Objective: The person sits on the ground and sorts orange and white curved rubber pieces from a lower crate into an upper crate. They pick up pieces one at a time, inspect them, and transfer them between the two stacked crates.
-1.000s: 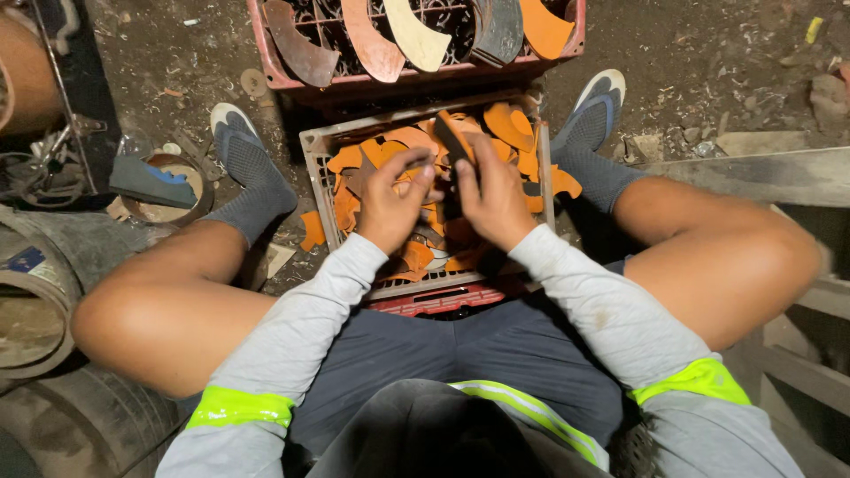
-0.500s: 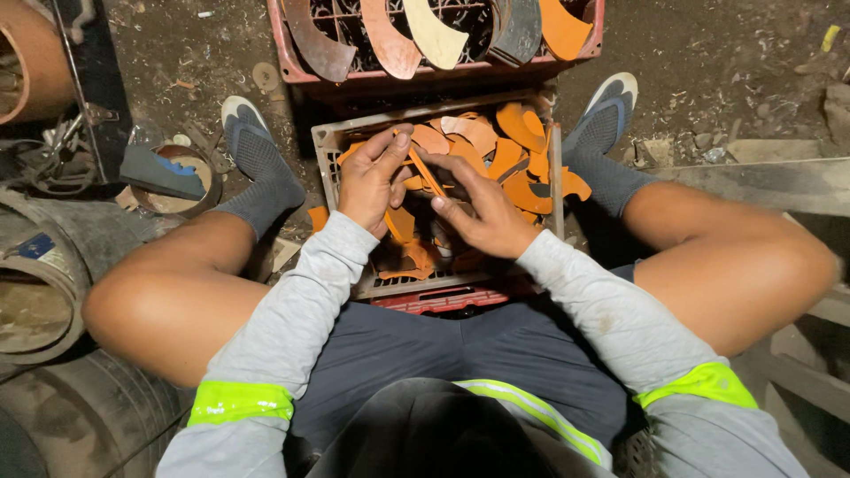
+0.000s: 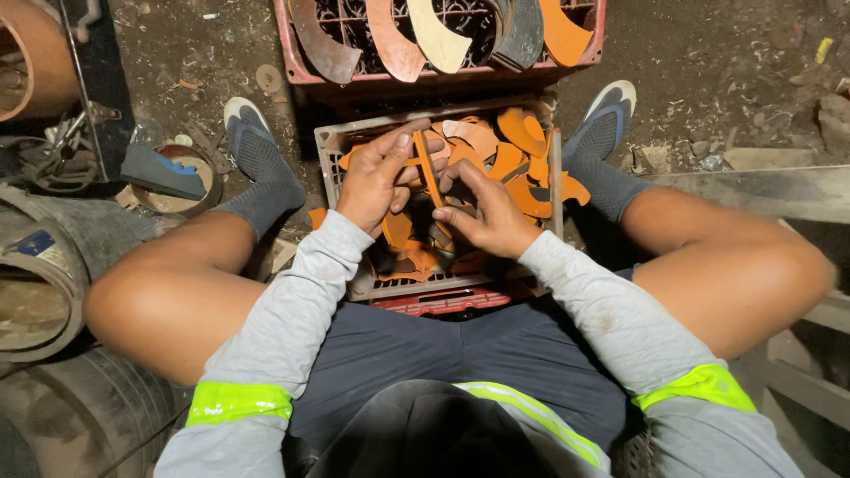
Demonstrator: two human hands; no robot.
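I sit with a grey plastic crate [image 3: 335, 142] between my legs, filled with several orange curved flat pieces [image 3: 518, 133]. My left hand [image 3: 376, 177] and my right hand [image 3: 482, 208] are together over the crate, both pinching one thin orange curved strip [image 3: 428, 168] that stands on edge between them. My left fingers grip its upper end, my right fingers its lower part. The pieces under my hands are partly hidden.
A red crate [image 3: 443, 80] beyond holds larger curved pieces, brown, cream, dark grey and orange. My grey shoes [image 3: 252, 146] flank the grey crate. Metal rings and drums [image 3: 40, 283] lie at left, a grey plank [image 3: 761, 190] at right. Dirt floor around.
My hands rose from digging flat among the pieces and now hold one orange strip up on edge between them. The view shifted slightly downward.
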